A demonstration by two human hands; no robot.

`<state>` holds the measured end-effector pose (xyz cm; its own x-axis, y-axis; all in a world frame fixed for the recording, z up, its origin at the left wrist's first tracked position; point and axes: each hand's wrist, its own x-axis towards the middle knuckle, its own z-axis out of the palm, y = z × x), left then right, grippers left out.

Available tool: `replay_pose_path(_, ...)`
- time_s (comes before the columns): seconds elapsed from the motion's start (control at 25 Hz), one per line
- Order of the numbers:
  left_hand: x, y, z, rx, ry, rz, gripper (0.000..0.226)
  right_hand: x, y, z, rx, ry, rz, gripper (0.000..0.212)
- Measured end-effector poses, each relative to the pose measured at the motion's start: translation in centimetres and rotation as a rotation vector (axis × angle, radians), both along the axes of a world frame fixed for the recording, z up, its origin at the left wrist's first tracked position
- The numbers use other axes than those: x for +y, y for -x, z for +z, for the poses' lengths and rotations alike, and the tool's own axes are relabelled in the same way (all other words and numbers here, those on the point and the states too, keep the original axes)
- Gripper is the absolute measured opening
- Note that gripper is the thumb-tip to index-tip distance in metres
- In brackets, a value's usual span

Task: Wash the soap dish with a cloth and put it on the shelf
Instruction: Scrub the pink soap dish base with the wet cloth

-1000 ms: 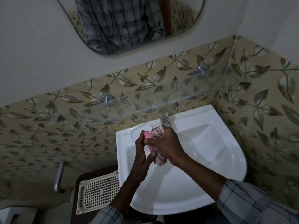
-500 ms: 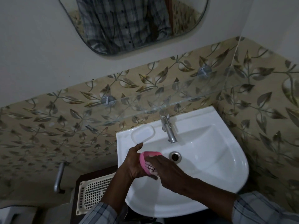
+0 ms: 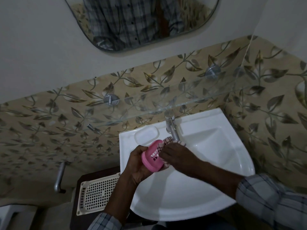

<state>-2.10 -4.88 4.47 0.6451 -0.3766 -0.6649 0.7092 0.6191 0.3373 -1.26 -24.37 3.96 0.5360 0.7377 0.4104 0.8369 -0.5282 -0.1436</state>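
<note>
The pink soap dish [image 3: 152, 161] sat just left of the frame's centre, over the white sink [image 3: 179, 198]. Your left hand [image 3: 137, 165] gripped it from the left; your right hand [image 3: 177, 155] clutched the patterned cloth [image 3: 167, 141] against its upper right edge, below the tap [image 3: 172, 128] and the glass shelf [image 3: 191, 101].

Sink [image 3: 216, 163], tap [image 3: 172, 128], mirror [image 3: 141, 22], tray [image 3: 98, 195]

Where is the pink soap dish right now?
Head view: the left hand holds the pink soap dish over the left side of the sink, beside the cloth and tap.
</note>
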Motion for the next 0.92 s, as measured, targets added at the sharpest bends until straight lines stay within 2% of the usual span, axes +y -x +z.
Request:
replay_pose_path(0.04, -0.7, 0.0, 0.1, -0.015, -0.006, 0.026, 0.048, 1.1, 1.0, -0.3, 0.032, -0.018, -0.117, 0.03)
replay_pose_path(0.12, -1.9, 0.7, -0.2, -0.071, -0.127, 0.098, 0.045, 3.6, 3.7, -0.2, 0.367, -0.166, -0.321, 0.048)
replay_pose_path(0.2, -2.9, 1.9, -0.8, -0.146, -0.207, 0.158, 0.048, 5.7, 3.7, 1.8, 0.828, -0.516, -0.539, 0.041)
replay_pose_path(0.24, -3.4, 2.6, -1.2, -0.182, -0.263, 0.205, 0.046, 6.3, 2.3, 2.7, 1.012, -0.769, -0.722, 0.033)
replay_pose_path(0.28, -3.8, 3.1, -1.5, -0.217, -0.289, 0.266, 0.042, 6.6, 0.8, 3.5, 1.117, -0.986, -0.875, 0.027)
replay_pose_path(0.32, -4.1, 3.4, -1.9, -0.267, -0.282, 0.316, 0.04, 6.6, -0.2, 3.9, 1.104, -1.115, -0.957, 0.026)
replay_pose_path(0.36, -4.1, 3.3, -2.1, -0.304, -0.288, 0.35, 0.039, 6.6, -0.6, 4.5, 1.021, -1.092, -0.927, 0.029)
replay_pose_path(0.4, -3.8, 2.9, -1.9, -0.308, -0.278, 0.353, 0.039, 6.0, -0.5, 4.7, 0.94, -0.966, -0.807, 0.035)
replay_pose_path(0.48, -3.1, 2.1, -0.9, -0.275, -0.299, 0.291, 0.043, 4.5, 0.7, 4.2, 0.886, -0.533, -0.491, 0.041)
replay_pose_path(0.52, -2.7, 1.7, -0.6, -0.236, -0.304, 0.245, 0.048, 3.6, 1.3, 3.7, 0.9, -0.349, -0.379, 0.037)
replay_pose_path(0.56, -2.2, 1.5, -0.5, -0.198, -0.296, 0.221, 0.054, 2.7, 1.6, 3.9, 0.913, -0.262, -0.327, 0.025)
replay_pose_path(0.6, -1.9, 1.6, -0.5, -0.163, -0.256, 0.242, 0.059, 1.7, 1.1, 3.8, 0.872, -0.251, -0.334, 0.014)
replay_pose_path(0.64, -1.5, 1.7, -0.6, -0.139, -0.198, 0.278, 0.062, 0.7, 0.1, 3.8, 0.85, -0.353, -0.395, 0.011)
replay_pose_path(0.76, -0.3, 1.4, -1.3, -0.123, -0.047, 0.343, 0.064, -1.5, -2.2, 5.4, 0.667, -0.519, -0.601, 0.032)
replay_pose_path(0.84, -0.5, 1.2, -1.0, -0.141, 0.017, 0.328, 0.062, -0.5, -1.3, 5.7, 0.582, -0.519, -0.542, 0.037)
replay_pose_path(0.92, -1.7, 1.3, -1.0, -0.14, 0.05, 0.305, 0.054, 3.0, 0.7, 4.9, 0.512, -0.403, -0.463, 0.04)
